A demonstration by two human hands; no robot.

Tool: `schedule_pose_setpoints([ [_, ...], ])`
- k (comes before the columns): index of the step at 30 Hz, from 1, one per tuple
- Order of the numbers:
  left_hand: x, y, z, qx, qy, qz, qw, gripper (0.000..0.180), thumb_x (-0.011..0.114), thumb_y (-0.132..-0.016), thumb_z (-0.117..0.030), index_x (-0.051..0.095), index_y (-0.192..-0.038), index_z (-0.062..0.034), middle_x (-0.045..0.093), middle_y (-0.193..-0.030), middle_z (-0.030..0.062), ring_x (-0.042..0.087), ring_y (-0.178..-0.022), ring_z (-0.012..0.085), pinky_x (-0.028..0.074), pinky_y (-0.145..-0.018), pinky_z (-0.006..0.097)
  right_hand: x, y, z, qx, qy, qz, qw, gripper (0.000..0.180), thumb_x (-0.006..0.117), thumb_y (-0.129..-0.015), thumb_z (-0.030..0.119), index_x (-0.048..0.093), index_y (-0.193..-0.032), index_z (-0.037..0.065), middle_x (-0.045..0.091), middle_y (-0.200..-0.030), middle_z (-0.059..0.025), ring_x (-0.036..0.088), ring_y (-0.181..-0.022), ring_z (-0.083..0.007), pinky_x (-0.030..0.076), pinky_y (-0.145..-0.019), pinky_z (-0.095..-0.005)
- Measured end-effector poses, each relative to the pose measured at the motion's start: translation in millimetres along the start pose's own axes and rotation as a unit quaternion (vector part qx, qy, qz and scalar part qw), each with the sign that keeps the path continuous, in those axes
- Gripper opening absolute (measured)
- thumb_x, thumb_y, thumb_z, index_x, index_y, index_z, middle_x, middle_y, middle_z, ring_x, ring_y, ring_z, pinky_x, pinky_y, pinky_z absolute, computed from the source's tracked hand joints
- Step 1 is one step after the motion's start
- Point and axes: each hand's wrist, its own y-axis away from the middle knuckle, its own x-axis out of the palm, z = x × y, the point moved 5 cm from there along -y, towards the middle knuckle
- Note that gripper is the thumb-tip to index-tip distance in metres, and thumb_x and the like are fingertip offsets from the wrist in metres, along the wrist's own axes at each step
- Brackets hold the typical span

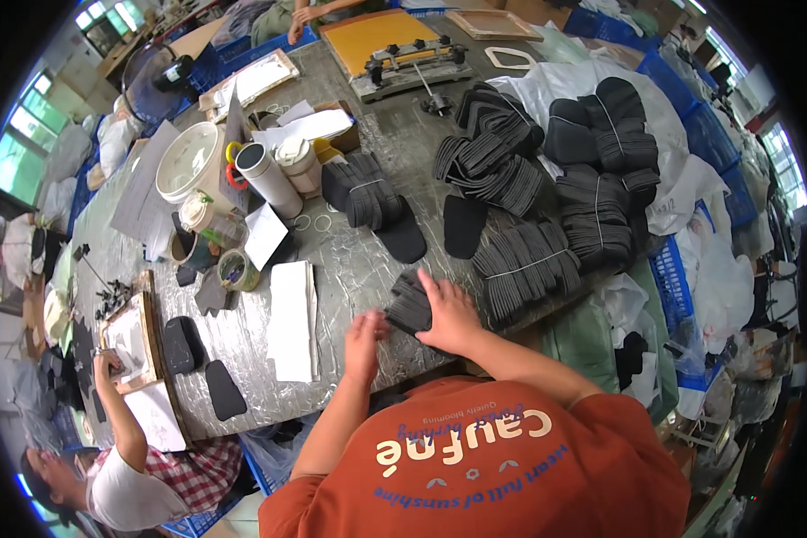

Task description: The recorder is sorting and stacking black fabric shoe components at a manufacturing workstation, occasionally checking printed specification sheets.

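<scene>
At the table's near edge, my right hand (452,316) grips a small stack of dark grey insole-shaped pieces (409,302), thumb along its top side. My left hand (364,341) is just left of that stack with curled fingers; whatever it pinches is too small to make out. Beyond my hands, a single dark insole (464,226) lies flat, and another insole (402,235) sticks out from under a banded bundle of insoles (364,190). Right of my right hand sits a larger bundle (524,267) bound with a pale band.
More bundles (596,215) crowd the right side by a white plastic sheet (690,193). Folded white paper (293,321) lies to the left. Behind it stand a white bucket (188,161), a white cylinder (269,179) and jars. A co-worker (152,475) handles a frame (130,345) at lower left.
</scene>
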Motion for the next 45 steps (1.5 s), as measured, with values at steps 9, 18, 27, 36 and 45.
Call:
schedule_pose_setpoints([
  [9, 37, -34, -28, 0.274, -0.261, 0.154, 0.913, 0.056, 0.028, -0.095, -0.041, 0.037, -0.13, 0.0014, 0.04, -0.133, 0.0172, 0.036, -0.125, 0.0267, 0.029, -0.101, 0.036, 4, 18, 5, -0.076, 0.111, 0.01, 0.991, 0.106, 0.077, -0.056, 0.031, 0.014, -0.141, 0.021, 0.035, -0.128, -0.0154, 0.034, -0.117, -0.0324, 0.028, -0.093, -0.0517],
  [18, 67, -120, -85, 0.143, -0.455, -0.228, 0.849, 0.07, 0.071, -0.07, -0.033, 0.043, -0.12, 0.0074, 0.055, -0.11, 0.0248, 0.054, -0.106, 0.0328, 0.042, -0.089, 0.037, -7, 21, -27, 0.061, -0.11, -0.026, 0.992, 0.101, 0.077, -0.058, 0.028, 0.018, -0.136, 0.003, 0.042, -0.124, -0.0215, 0.041, -0.117, -0.0364, 0.031, -0.098, -0.0459],
  [27, 9, -111, -18, -0.077, -0.105, 0.041, 0.991, 0.013, 0.057, -0.073, -0.005, 0.053, -0.084, 0.0015, 0.055, -0.062, 0.0072, 0.052, -0.047, 0.0166, 0.043, -0.044, 0.027, -2, 22, -46, 0.11, -0.73, 0.122, 0.664, 0.071, 0.064, -0.07, 0.01, 0.03, -0.132, 0.002, 0.05, -0.119, -0.0138, 0.052, -0.108, -0.0248, 0.043, -0.091, -0.037],
  [36, 9, -28, 4, -0.081, -0.277, 0.189, 0.939, 0.017, 0.052, -0.079, -0.002, 0.059, -0.093, 0.0053, 0.06, -0.079, 0.0062, 0.057, -0.069, 0.0157, 0.046, -0.062, 0.028, 20, -8, -30, 0.091, -0.726, 0.21, 0.649, 0.053, 0.058, -0.075, 0.012, 0.042, -0.125, 0.004, 0.054, -0.114, -0.0112, 0.055, -0.104, -0.0231, 0.046, -0.088, -0.0358],
  [45, 12, -41, -54, 0.201, -0.648, -0.122, 0.724, 0.031, 0.07, -0.069, -0.016, 0.058, -0.091, 0.0021, 0.058, -0.091, 0.0202, 0.057, -0.084, 0.0358, 0.045, -0.079, 0.042, -38, -56, -34, 0.07, -0.761, 0.007, 0.645, 0.069, 0.063, -0.074, 0.012, 0.026, -0.132, 0.004, 0.049, -0.117, -0.0138, 0.054, -0.103, -0.0256, 0.047, -0.087, -0.0364],
])
